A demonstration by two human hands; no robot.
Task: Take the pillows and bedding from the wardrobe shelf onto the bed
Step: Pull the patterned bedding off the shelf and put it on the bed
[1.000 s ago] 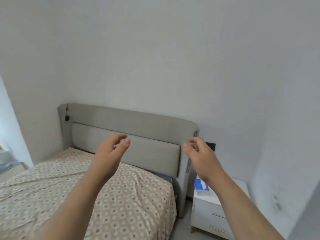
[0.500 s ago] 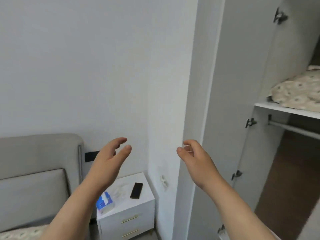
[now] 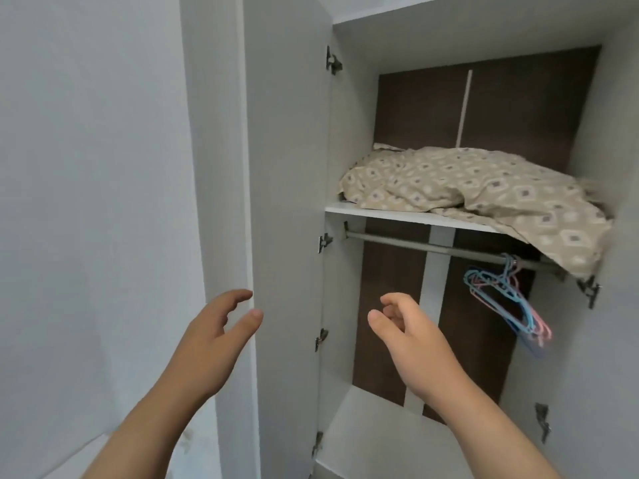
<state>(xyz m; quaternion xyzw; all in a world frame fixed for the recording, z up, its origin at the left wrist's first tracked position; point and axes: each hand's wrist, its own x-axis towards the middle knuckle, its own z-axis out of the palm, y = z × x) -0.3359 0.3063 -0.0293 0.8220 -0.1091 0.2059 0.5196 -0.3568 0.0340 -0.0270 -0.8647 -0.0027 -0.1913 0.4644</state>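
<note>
Beige patterned bedding lies in a crumpled heap on the white wardrobe shelf, and its right corner hangs over the shelf's front edge. Whether pillows are under the cloth cannot be told. My left hand is raised in front of the open wardrobe door, fingers apart and holding nothing. My right hand is lifted inside the wardrobe opening, well below the shelf, fingers loosely curled and apart, holding nothing. The bed is out of view.
The open wardrobe door stands edge-on at the left of the opening. A metal hanging rail runs under the shelf, with several blue and pink hangers at its right end. A plain wall fills the left.
The view has swung right from the bed and nightstand to the open wardrobe. Both hands stay raised and holding nothing, now in front of the wardrobe.
</note>
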